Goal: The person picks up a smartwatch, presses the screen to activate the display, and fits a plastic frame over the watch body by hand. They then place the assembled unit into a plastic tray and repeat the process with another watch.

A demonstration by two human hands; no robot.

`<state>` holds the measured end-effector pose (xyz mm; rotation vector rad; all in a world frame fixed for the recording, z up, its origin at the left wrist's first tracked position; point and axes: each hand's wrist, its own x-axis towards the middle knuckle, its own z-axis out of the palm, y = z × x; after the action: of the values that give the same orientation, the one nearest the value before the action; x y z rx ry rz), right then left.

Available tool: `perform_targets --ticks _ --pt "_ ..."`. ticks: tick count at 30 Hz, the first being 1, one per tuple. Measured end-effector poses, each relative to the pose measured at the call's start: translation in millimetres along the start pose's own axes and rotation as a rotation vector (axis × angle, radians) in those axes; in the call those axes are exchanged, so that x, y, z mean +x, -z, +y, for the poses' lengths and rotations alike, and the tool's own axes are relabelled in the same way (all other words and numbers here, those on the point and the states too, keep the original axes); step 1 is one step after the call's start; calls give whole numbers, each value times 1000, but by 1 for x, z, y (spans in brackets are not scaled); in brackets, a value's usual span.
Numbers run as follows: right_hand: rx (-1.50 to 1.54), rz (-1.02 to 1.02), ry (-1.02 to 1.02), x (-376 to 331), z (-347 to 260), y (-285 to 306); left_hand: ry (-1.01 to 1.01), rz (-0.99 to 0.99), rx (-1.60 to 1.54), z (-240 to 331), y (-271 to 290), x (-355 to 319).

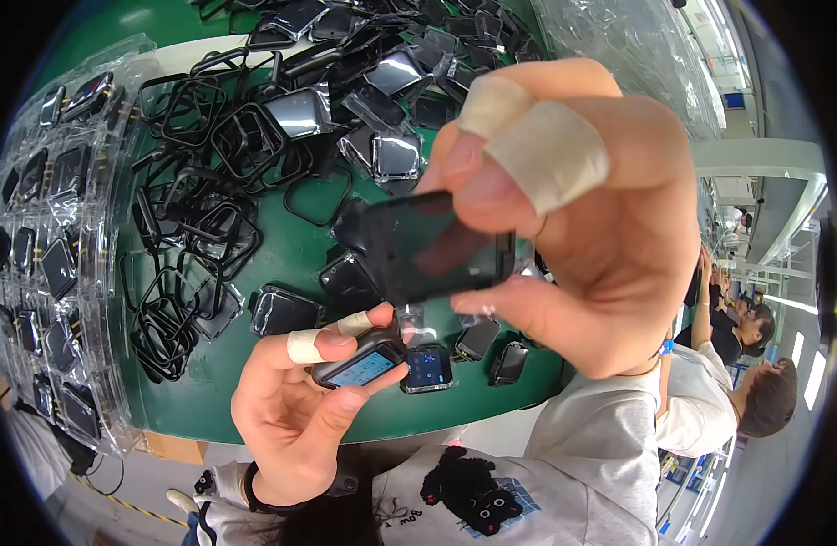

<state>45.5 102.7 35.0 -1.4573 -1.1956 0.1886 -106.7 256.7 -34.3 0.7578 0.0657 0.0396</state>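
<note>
Black screen panel pinched edgewise, right hand, above table.

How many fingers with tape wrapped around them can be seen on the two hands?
4: two on the right hand, taped fingers uppermost; two on the left hand, taped fingers above the small device. Others may be hidden.

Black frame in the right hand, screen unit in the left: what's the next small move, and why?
Probably lower the black frame toward the screen unit. The right hand pinches the frame high above it, while the left hand holds the unit face-up, still bare and well apart from the frame.
</note>
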Motion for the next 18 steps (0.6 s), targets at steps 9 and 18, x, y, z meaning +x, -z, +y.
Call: perform_targets --ticks 9,18 --pt "-100 -181 -117 -7 -11 0 -55 64 -19 -2 -7 2" --pt "-438 -129 27 -30 -24 -44 -44 123 -33 2 -10 6"
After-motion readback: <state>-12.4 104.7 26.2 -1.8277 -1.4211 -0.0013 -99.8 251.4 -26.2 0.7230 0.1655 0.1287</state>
